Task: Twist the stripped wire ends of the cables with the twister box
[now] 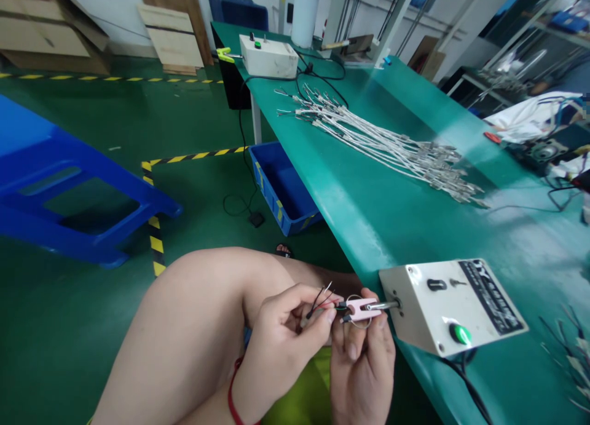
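Observation:
My left hand (290, 333) pinches a bundle of thin wires (318, 305) in black, red and white, with their loose ends fanned out above the fingers. A pink clip (362, 310) sits at the end of a metal shaft (385, 305) that comes out of a white box (442, 302) with a lit green button. The wires run up to the clip and black pieces show at its two tips. My right hand (364, 363) has its thumb and fingers closed around the clip from below and behind. Part of the wires is hidden in my left palm.
A bunch of white cables (378, 139) lies across the green table (341, 194). A second white box (270, 57) stands at its far end. Below are a blue bin (288, 213) and, at left, a blue stool (69, 173). More wires (574, 357) lie at right.

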A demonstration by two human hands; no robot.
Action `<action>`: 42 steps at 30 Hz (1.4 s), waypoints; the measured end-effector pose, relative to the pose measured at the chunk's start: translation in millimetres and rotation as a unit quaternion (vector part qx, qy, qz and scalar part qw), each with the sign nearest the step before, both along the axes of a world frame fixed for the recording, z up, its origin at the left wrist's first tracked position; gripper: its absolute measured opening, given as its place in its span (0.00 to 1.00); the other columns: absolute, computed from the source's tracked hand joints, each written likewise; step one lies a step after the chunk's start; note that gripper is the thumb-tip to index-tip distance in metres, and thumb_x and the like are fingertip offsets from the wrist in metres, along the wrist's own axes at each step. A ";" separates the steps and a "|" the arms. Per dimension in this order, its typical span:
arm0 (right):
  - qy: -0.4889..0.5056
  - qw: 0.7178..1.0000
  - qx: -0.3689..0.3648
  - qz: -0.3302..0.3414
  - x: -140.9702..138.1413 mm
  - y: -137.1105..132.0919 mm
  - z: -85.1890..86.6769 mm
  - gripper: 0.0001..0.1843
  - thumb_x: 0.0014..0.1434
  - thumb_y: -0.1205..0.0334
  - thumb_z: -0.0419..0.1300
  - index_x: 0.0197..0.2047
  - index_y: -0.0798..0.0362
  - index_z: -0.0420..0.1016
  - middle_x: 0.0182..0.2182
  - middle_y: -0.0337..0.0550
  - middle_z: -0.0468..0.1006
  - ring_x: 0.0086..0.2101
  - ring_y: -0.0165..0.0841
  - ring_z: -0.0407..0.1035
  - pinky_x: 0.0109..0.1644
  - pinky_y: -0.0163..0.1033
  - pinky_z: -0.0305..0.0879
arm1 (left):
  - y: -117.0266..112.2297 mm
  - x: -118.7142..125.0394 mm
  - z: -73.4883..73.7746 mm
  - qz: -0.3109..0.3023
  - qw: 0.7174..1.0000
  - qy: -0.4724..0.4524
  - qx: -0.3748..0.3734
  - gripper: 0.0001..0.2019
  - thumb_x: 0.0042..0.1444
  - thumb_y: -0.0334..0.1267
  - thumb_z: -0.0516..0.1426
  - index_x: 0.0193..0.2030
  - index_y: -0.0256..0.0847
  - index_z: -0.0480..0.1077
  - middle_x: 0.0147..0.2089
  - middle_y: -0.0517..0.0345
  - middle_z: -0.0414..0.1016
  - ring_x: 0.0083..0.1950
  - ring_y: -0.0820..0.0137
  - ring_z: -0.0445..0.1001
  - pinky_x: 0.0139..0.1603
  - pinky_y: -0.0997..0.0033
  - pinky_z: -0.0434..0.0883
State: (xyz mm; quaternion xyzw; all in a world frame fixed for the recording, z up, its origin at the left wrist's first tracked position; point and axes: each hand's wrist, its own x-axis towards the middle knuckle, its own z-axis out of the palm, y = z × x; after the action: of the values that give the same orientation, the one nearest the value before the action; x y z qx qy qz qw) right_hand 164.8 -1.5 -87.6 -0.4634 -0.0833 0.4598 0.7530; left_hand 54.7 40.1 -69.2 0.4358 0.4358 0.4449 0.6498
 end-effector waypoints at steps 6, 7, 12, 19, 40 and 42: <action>-0.009 1.000 -0.003 -0.003 -0.2 0.6 -1.1 0.18 0.72 0.54 0.61 0.59 0.54 0.77 0.16 0.30 0.62 0.20 0.26 0.53 0.29 0.31 0.58 | -0.1 -1.1 -2.4 0.000 1.000 0.015 0.013 0.03 0.64 0.35 0.64 0.42 0.43 0.82 0.42 0.53 0.86 0.41 0.61 0.84 0.40 0.67 0.80; -0.008 1.000 -0.003 -0.002 -0.2 0.6 -1.2 0.18 0.72 0.54 0.61 0.59 0.54 0.77 0.16 0.30 0.62 0.20 0.26 0.53 0.29 0.31 0.58 | -0.3 -1.2 -2.6 0.001 1.000 0.017 0.014 0.04 0.65 0.35 0.64 0.42 0.43 0.82 0.41 0.54 0.86 0.40 0.61 0.84 0.39 0.68 0.80; -0.009 1.000 0.004 0.004 -0.5 -0.4 -1.4 0.19 0.72 0.54 0.60 0.60 0.54 0.77 0.16 0.30 0.62 0.21 0.26 0.52 0.29 0.31 0.59 | -1.2 -0.7 -4.0 0.000 1.000 0.019 0.019 0.04 0.65 0.35 0.63 0.42 0.42 0.81 0.40 0.56 0.85 0.38 0.66 0.83 0.38 0.74 0.79; -0.016 1.000 0.016 0.016 -1.6 -0.3 -2.2 0.22 0.72 0.49 0.60 0.61 0.54 0.77 0.17 0.30 0.63 0.21 0.25 0.52 0.34 0.31 0.65 | -2.9 1.3 -5.9 0.005 1.000 0.025 0.019 0.04 0.64 0.37 0.64 0.42 0.42 0.81 0.39 0.54 0.85 0.38 0.62 0.84 0.37 0.70 0.80; -0.023 0.999 0.025 0.018 -0.3 0.6 -6.1 0.19 0.73 0.52 0.59 0.61 0.53 0.76 0.17 0.30 0.62 0.20 0.26 0.52 0.29 0.31 0.60 | -4.5 1.5 -3.8 0.021 1.000 0.007 0.009 0.04 0.64 0.38 0.65 0.43 0.46 0.83 0.38 0.55 0.85 0.39 0.62 0.85 0.40 0.69 0.82; -0.029 0.999 0.023 0.022 0.6 0.2 -4.3 0.21 0.72 0.51 0.59 0.61 0.53 0.75 0.17 0.30 0.63 0.21 0.26 0.53 0.32 0.33 0.63 | -5.1 1.6 -3.4 0.015 1.000 0.003 0.007 0.04 0.65 0.38 0.65 0.43 0.44 0.82 0.40 0.55 0.85 0.40 0.63 0.85 0.41 0.71 0.82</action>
State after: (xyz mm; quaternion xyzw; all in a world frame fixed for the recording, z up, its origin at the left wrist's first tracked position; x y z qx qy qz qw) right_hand 165.4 -1.3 -91.9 -0.4569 -0.1255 0.4605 0.7506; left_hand 56.3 35.1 -72.6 0.4353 0.4410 0.4562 0.6387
